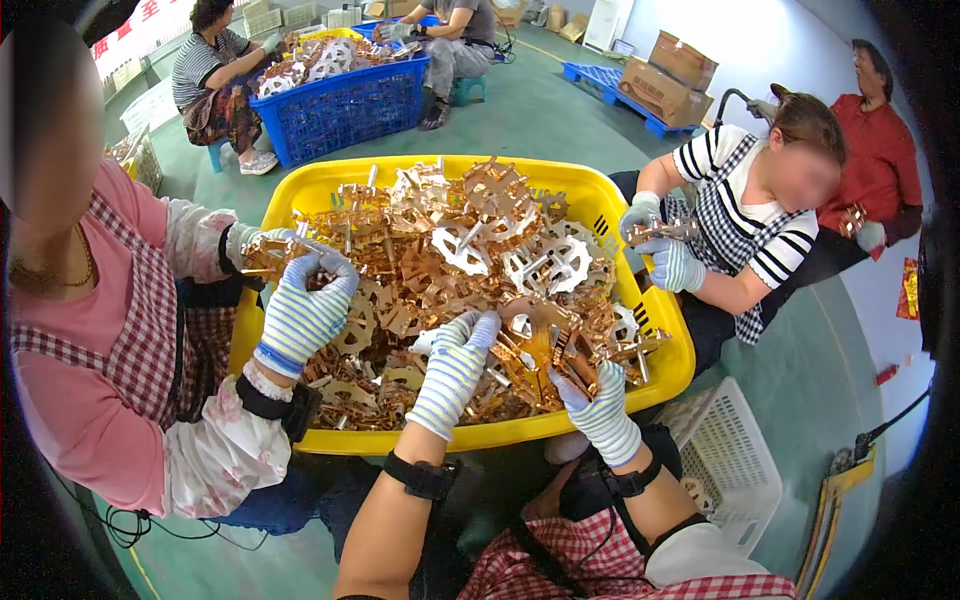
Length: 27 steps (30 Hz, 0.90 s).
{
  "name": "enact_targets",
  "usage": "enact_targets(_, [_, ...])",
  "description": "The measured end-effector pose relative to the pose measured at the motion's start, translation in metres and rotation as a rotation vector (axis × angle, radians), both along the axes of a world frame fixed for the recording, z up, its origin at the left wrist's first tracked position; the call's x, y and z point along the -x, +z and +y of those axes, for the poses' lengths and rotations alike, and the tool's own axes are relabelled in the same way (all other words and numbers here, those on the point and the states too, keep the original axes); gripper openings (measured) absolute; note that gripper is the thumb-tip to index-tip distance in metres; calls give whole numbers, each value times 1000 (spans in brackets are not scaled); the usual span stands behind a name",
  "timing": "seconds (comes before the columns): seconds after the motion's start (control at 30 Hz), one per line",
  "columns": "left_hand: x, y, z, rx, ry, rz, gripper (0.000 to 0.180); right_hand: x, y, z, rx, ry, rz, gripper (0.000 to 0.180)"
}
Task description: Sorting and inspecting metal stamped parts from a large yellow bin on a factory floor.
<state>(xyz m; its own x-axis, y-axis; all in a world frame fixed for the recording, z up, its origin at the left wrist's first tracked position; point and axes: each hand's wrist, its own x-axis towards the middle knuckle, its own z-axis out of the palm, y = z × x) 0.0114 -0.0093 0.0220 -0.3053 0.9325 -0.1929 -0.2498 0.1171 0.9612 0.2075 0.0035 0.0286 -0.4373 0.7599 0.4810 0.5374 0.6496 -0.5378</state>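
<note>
A yellow plastic tub (510, 432) in front of me holds a heap of copper-coloured and silvery stamped metal parts (425, 265). Both my hands wear striped knit gloves. Over the near side of the heap, my left hand (452, 375) has its fingers pressed together; whatever lies between them is hidden. To its right, my right hand (603, 412) grips a copper-coloured metal part (574, 358) between thumb and fingers, by the tub's near right corner. Several pale ring-shaped plates (460, 250) lie on top of the heap.
At my left, a co-worker's gloved hands (305, 305) hold a copper part over the tub. Another co-worker's hands (668, 248) handle a part at its right side. A white crate (725, 460) stands on the floor at right; a blue crate (345, 110) stands beyond.
</note>
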Motion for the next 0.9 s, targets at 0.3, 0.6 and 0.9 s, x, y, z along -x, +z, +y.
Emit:
enact_targets(0.3, [13, -8, 6, -142, 46, 327, 30, 11, 0, 14, -11, -32, 169, 34])
enact_targets(0.6, [17, -9, 2, -126, 236, 773, 30, 0, -14, 22, 15, -23, 104, 26])
enact_targets(0.9, [7, -16, 5, -167, 110, 375, 31, 5, -6, 7, -21, 92, 64, 29])
